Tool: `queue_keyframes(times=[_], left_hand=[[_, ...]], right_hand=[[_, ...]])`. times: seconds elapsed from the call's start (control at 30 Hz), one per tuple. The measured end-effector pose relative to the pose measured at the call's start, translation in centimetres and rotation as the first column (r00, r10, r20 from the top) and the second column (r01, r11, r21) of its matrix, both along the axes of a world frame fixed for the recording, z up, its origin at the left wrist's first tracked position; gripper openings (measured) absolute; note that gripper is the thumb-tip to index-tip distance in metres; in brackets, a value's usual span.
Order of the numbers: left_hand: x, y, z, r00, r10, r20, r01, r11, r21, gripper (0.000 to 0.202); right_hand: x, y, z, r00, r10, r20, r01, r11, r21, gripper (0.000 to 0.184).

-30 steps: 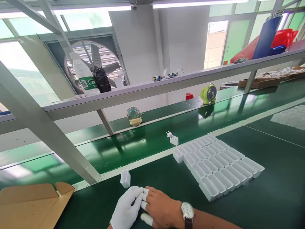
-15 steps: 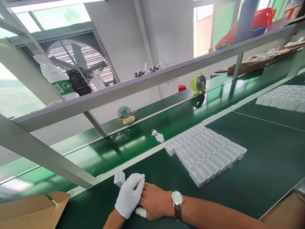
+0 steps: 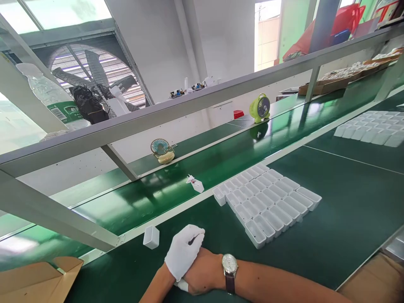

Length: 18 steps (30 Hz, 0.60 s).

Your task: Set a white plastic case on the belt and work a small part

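My left hand [image 3: 186,250], in a white glove, lies across the front of my right hand [image 3: 203,271]. The gloved fingers are closed, thumb and forefinger tips meeting; whatever lies inside them is hidden. My right hand is bare, with a watch [image 3: 229,264] at the wrist and a white cover on one digit. Most of its fingers disappear under the glove. A single white plastic case [image 3: 151,237] stands just left of the hands. To their right, open white cases [image 3: 265,210] form a block of rows on the dark green table [image 3: 315,235].
A white plug piece with small wires [image 3: 196,184] lies on the green conveyor belt [image 3: 158,198]. Beyond it are a small beige fan [image 3: 160,148] and a green fan [image 3: 260,108]. A cardboard box [image 3: 34,280] sits at lower left. More white cases [image 3: 374,128] stand far right.
My joined hands have shifted slightly right, with the gloved hand covering more of the right one. The plug piece has travelled left along the belt. My view has shifted a little.
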<state>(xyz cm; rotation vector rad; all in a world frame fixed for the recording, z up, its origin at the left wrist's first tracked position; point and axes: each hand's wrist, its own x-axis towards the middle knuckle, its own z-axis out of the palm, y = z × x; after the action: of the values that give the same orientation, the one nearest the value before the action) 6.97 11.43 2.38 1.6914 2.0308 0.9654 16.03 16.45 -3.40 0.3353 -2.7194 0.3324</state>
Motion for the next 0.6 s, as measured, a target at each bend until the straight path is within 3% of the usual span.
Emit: queue_keyframes(times=[0.23, 0.5, 0.6], left_hand=[[-1.2, -2.4, -0.3, 0.992, 0.067, -0.103, -0.060, 0.995, 0.076, 0.020], [-4.3, -7.0, -3.2, 0.979, 0.118, -0.166, -0.093, 0.984, 0.150, 0.026], [-4.3, -8.0, -3.5, 0.979, 0.124, -0.163, -0.095, 0.980, 0.174, 0.028]], right_hand=[[0.4, 0.2, 1.4, 0.999, 0.044, -0.016, -0.045, 0.998, -0.050, 0.032], [0.5, 0.3, 0.3, 0.998, 0.030, -0.056, -0.030, 1.000, -0.006, 0.035], [0.7, 0.3, 0.1, 0.999, 0.022, -0.039, -0.022, 1.000, 0.007, 0.030]])
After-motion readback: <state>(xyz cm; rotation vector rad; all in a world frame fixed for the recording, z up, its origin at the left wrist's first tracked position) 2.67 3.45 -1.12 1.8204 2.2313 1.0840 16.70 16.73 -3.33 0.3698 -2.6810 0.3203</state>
